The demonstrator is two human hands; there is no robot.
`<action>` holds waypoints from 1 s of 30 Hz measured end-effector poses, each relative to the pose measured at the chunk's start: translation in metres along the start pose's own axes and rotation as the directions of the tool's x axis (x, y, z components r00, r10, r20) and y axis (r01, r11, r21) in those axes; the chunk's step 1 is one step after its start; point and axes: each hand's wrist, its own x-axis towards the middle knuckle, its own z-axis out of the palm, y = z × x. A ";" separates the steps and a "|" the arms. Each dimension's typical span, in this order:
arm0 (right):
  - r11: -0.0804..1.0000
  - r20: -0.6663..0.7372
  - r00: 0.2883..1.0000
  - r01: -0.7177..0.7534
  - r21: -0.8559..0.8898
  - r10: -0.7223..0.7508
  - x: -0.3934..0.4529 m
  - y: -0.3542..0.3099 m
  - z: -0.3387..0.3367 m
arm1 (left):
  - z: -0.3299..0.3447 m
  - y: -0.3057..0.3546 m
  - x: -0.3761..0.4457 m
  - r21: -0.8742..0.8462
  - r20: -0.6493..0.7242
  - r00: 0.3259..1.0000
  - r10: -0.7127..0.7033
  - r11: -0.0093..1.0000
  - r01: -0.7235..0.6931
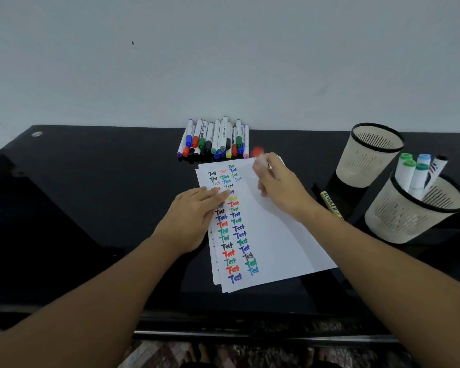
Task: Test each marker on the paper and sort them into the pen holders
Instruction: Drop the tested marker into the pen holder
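The right hand has its grip curled round a red-capped marker, blurred, held just above the far edge of the paper, while the left hand lies flat with straight fingers pressing the sheet beside the rows of coloured "Test" marks. Beyond the grip lies the pile of untested markers; to its right stand the far pen holder and the near pen holder with several markers in it. The marker looks light, stiff and smooth, so I'd hold it mid-barrel, since the cap may pull off

Bare desk left; holders right.
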 end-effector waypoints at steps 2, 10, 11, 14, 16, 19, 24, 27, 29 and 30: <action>0.999 -0.072 0.997 -0.015 0.051 0.019 0.000 -0.001 0.007 | -0.001 0.002 0.000 -0.017 -0.021 1.000 -0.014 1.000 0.014; 0.991 -0.182 0.981 -0.040 0.131 0.064 -0.003 0.008 0.026 | -0.002 0.005 0.002 -0.021 0.007 0.997 -0.075 0.997 0.075; 0.992 -0.190 0.979 -0.048 0.117 0.070 -0.003 0.009 0.027 | -0.002 0.005 0.003 -0.016 0.024 0.996 -0.090 0.996 0.091; 0.993 -0.184 0.978 -0.078 0.089 0.093 -0.003 0.010 0.029 | -0.003 0.006 0.004 -0.016 0.062 0.991 -0.121 0.992 0.122; 0.995 -0.172 0.982 -0.067 0.068 0.078 -0.003 0.010 0.029 | -0.003 0.007 0.004 -0.029 0.061 0.989 -0.131 0.991 0.133; 0.999 -0.163 0.986 -0.026 0.048 0.033 -0.002 0.013 0.029 | -0.004 0.008 0.004 -0.039 0.054 0.988 -0.144 0.989 0.146; 0.998 -0.102 0.993 -0.049 0.042 0.053 0.000 0.014 0.031 | -0.005 0.009 0.003 -0.054 0.051 0.988 -0.148 0.987 0.151; 0.998 -0.095 0.994 -0.050 0.027 0.052 0.001 0.014 0.032 | -0.004 0.008 0.003 -0.057 0.046 0.988 -0.146 0.987 0.149; 0.998 -0.092 0.994 -0.060 0.024 0.062 0.002 0.013 0.033 | -0.004 0.007 0.004 -0.050 0.051 0.987 -0.150 0.987 0.152; 0.998 -0.092 0.994 -0.065 0.022 0.066 0.003 0.012 0.033 | -0.004 0.008 0.004 -0.049 0.054 0.987 -0.151 0.987 0.154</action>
